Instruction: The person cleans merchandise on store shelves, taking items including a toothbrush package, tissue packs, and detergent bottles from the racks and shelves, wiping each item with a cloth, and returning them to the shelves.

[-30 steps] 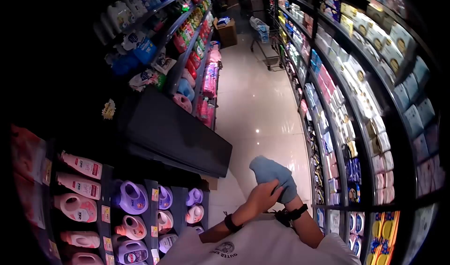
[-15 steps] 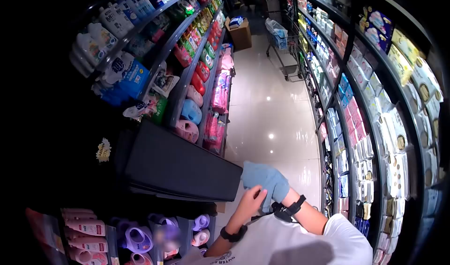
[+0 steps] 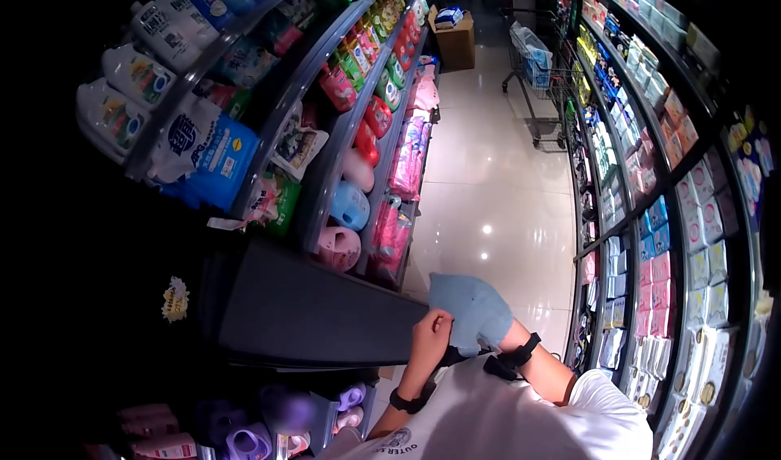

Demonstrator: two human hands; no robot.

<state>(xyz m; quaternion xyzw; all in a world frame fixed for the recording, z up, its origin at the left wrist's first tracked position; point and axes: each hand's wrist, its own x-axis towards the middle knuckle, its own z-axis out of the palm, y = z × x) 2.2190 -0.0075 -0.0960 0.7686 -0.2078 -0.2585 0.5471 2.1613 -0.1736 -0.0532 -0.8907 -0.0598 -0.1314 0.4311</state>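
Note:
A blue-grey cloth (image 3: 470,309) wraps over my right hand (image 3: 514,338) and hides its fingers; only the part by the wrist shows. My left hand (image 3: 431,330) is closed, its curled fingers pinching the left edge of the cloth. Both wrists wear black bands. Just left of my left hand lies the end of a dark, flat-topped panel (image 3: 317,309), beside the shelves.
Shelves (image 3: 325,167) of bottles and bags line the left side, with more bottles (image 3: 248,441) at lower left. Packaged goods fill the right shelves (image 3: 651,216). Farther along the tiled aisle (image 3: 488,191) are a cardboard box (image 3: 455,43) and a shopping cart (image 3: 541,94).
The view has swung left, shifting the aisle and cart rightward in it. My left hand has moved from on top of the cloth to its left edge, its fingers now more curled.

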